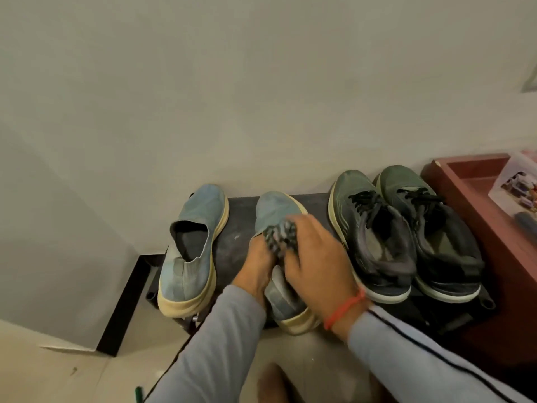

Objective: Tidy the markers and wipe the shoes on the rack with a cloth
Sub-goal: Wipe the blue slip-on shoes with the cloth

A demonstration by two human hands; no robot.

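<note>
Your right hand (316, 257) presses a dark patterned cloth (280, 235) onto the upper of the right-hand blue slip-on shoe (276, 210), fingers curled over the bunched fabric. Your left hand (258, 266) grips that shoe at its collar, steadying it on the black shoe rack (238, 228). Its mate, the other blue slip-on (191, 245), stands just beside it to the left. A pair of dark green laced sneakers (404, 228) sits on the rack's right end, against a red wooden tray (476, 181). A green marker (139, 392) lies on the floor below.
</note>
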